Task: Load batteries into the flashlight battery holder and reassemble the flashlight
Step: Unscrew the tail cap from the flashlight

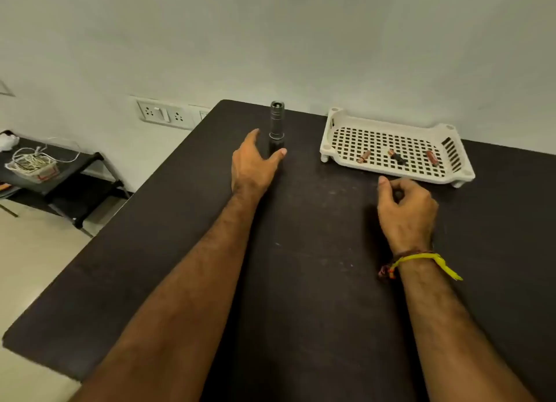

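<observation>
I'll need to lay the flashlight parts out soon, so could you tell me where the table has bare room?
Bare tabletop lies between the left hand and right hand, and nearer the viewer between the forearms. It is crowded around the upright flashlight and the white tray holding batteries.

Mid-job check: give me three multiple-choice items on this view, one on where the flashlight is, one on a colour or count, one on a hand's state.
1. Where does the flashlight stand?
A. in the tray
B. on the table, left of the tray
C. on the floor

2. What colour is the tray?
A. white
B. blue
C. black

3. What is the left hand doing?
A. lying flat, away from the flashlight
B. reaching at the flashlight's base, thumb against it
C. holding a battery

Answers:
1 B, it stands upright on the dark table, apart from the tray.
2 A, its perforated floor and rim are white.
3 B, the fingers pass behind the base and the thumb lies in front.
</observation>
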